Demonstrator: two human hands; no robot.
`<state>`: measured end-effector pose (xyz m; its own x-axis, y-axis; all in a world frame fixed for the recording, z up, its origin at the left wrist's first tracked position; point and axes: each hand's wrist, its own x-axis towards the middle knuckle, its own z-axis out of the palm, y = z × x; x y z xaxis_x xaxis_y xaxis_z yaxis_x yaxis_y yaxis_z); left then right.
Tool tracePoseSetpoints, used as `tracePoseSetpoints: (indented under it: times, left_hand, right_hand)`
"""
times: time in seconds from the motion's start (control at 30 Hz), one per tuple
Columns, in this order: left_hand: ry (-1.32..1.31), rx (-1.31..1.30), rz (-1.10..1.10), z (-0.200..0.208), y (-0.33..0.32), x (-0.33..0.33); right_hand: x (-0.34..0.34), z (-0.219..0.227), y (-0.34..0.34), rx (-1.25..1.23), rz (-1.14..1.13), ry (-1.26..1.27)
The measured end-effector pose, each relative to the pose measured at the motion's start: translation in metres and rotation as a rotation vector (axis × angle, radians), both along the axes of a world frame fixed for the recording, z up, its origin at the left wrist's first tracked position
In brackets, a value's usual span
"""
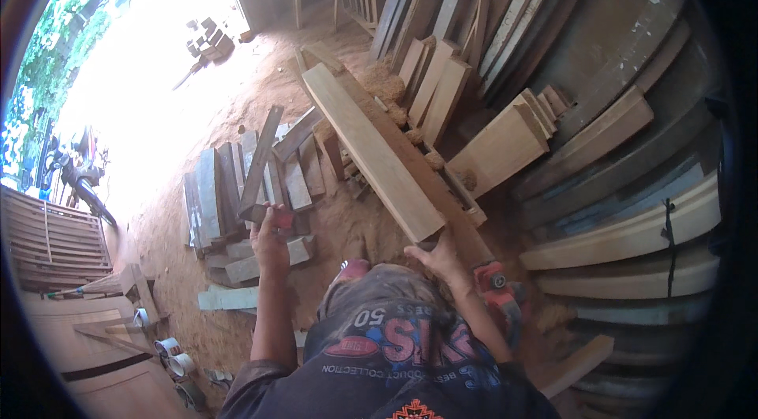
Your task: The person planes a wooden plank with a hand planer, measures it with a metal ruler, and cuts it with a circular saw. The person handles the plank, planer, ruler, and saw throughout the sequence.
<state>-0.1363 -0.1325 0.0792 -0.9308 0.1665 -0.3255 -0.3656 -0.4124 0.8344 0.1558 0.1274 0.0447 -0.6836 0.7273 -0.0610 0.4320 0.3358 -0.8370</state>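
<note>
A long, pale wooden plank (371,146) lies slantwise along a low wooden bench (438,194), its near end towards my body. My right hand (444,259) is closed at that near end, thumb out to the left; the plank partly hides the fingers. My left hand (271,244) is raised on the left, closed around a small red object (283,217) whose kind is unclear. Just beyond its fingertips is the near end of a narrow dark board (260,158); whether they touch, I cannot tell. A red power tool (497,285) sits beside my right forearm.
Short wooden offcuts (209,190) lie piled on the dusty floor at left. Several boards (505,139) lean right of the bench, with longer planks (624,221) stacked along the right. Cups (175,357) and wooden panels (118,387) are lower left; a motorbike (83,174) stands beyond.
</note>
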Motion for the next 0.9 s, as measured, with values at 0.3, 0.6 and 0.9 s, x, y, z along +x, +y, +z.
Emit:
tracePoseSetpoints:
  times: [0.3, 0.6, 0.9]
  left_hand:
    - [0.285, -0.349, -0.422, 0.035, 0.057, 0.055]
    - [0.387, -0.313, -0.647, 0.079, 0.146, 0.031]
    - [0.488, -0.5, -0.679, 0.096, 0.147, 0.008]
  right_hand:
    - [-0.026, 0.022, -0.009, 0.028, -0.131, 0.12]
    - [-0.069, 0.116, -0.016, 0.408, -0.105, 0.195]
    - [-0.075, 0.141, -0.008, 0.417, -0.032, 0.224]
